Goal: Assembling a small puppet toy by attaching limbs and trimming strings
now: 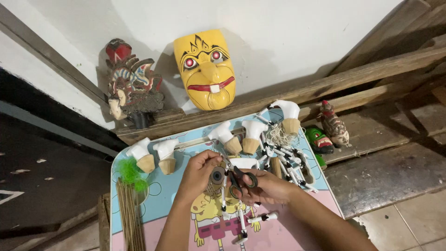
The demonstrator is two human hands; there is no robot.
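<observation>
A small folding table (139, 204) with a glossy pastel cartoon print fills the lower middle of the head view, pushed against a rough wooden beam (325, 90) at the foot of a white wall. On the beam lean a smooth yellow carved mask (205, 69) and a spiky painted wooden figure (132, 86).

Over the table's centre both hands meet. The left hand (197, 174) is curled shut around a small dark spool (217, 175), whose round end faces up. The right hand (267, 186) has its fingers through the loops of black-handled scissors (241, 179); the blades point up and left toward the spool, so their long axis runs slantwise between the hands. Whether the blades are parted I cannot tell. The spool lies just left of the scissors, touching or nearly so.

A jointed white stick puppet (241, 221) hangs below the hands. Behind them stand white-capped wooden cones (253, 137) in a row, a tangle of white sticks (288, 162), green fluff (130, 172) and thin bamboo sticks (130, 218).
</observation>
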